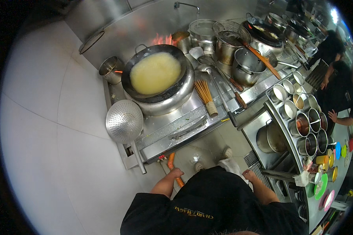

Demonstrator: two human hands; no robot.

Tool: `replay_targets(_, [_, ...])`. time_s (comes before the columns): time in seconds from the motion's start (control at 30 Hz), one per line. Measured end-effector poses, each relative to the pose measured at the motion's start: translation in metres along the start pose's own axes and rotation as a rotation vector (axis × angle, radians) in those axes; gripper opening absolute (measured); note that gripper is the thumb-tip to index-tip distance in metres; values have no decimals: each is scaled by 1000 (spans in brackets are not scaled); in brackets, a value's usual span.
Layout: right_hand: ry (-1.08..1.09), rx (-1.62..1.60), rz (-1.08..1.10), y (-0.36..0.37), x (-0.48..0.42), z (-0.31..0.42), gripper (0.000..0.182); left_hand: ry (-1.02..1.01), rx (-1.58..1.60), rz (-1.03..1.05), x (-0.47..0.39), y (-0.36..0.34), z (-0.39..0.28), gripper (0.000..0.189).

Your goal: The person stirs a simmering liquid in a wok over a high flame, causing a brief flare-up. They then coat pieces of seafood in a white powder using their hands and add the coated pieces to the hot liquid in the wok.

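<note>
My left hand [176, 173] hangs low beside my body, near an orange pipe [171, 162]; whether its fingers hold anything cannot be seen. On the other side, my right hand [248, 175] is next to a white cloth [231, 166] at my waist, its grip unclear. In front of me a black wok [151, 98] with bubbling yellowish liquid [155, 73] sits on a round steel burner ring [164, 105]. A perforated strainer [124, 122] lies left of it. Right of the wok are a bamboo wok brush [206, 98] and a long-handled ladle [217, 88].
Flames [162, 39] rise behind the wok. Steel pots [248, 67], a wire basket [231, 30] and a second wok [263, 30] stand right. A rack of condiment containers [301, 124] is at my right. Two people in black [335, 94] are farther right. A white wall [56, 123] borders the left.
</note>
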State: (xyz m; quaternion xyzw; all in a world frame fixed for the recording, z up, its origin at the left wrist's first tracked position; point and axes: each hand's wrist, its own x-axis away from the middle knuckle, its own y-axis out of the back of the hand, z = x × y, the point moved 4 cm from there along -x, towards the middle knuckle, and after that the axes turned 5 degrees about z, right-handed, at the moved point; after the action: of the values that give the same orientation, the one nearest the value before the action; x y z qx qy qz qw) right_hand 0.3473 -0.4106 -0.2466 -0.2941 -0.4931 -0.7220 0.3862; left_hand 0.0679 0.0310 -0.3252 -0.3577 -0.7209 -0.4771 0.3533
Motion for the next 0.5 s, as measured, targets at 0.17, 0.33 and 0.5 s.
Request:
replay_targets(0.17, [75, -299, -131, -22, -1, -35, 53, 11, 445, -153, 35, 83, -71, 37])
replay_targets(0.33, [445, -626, 671, -9, 79, 80, 45, -502, 751, -227, 29, 185, -208, 46])
replay_targets(0.5, [581, -212, 325, 17, 66, 24, 28, -627, 462, 66, -3, 214, -311, 36])
